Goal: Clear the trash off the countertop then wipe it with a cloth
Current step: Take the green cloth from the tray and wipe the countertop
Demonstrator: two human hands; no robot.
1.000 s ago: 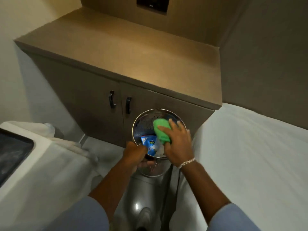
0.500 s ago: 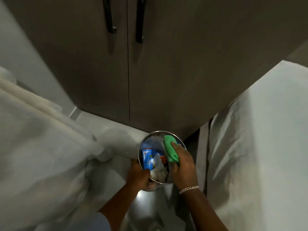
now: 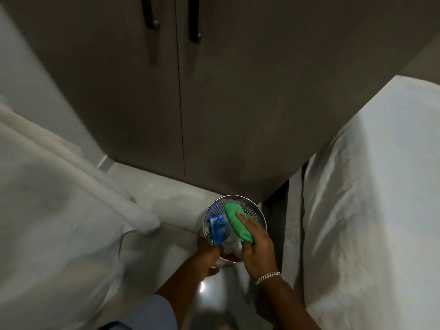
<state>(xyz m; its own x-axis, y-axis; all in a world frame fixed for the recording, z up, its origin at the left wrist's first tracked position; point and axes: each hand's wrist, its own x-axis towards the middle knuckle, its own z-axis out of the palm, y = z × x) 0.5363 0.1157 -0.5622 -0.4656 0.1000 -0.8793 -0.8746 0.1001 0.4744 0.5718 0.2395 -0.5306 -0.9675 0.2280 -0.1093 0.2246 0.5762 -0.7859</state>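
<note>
A round perforated metal waste bin [image 3: 256, 214] is low over the floor in front of the brown cabinet. My left hand [image 3: 208, 250] grips its near rim. My right hand [image 3: 258, 244] holds a folded green cloth [image 3: 235, 221] over the bin's right side. Inside the bin lie a blue wrapper [image 3: 218, 226], some white crumpled paper [image 3: 232, 247] and a bit of red trash [image 3: 232, 257]. The countertop is out of view.
The cabinet doors [image 3: 214, 103] with two black handles [image 3: 194, 25] fill the top. White sheet-covered furniture stands at the left [image 3: 52, 210] and right [image 3: 371, 210], leaving a narrow strip of pale glossy floor [image 3: 166, 203] between.
The view has dropped from the countertop to the cabinet base and floor. The bin has gone down with both hands on it, and the cloth stays in my right hand.
</note>
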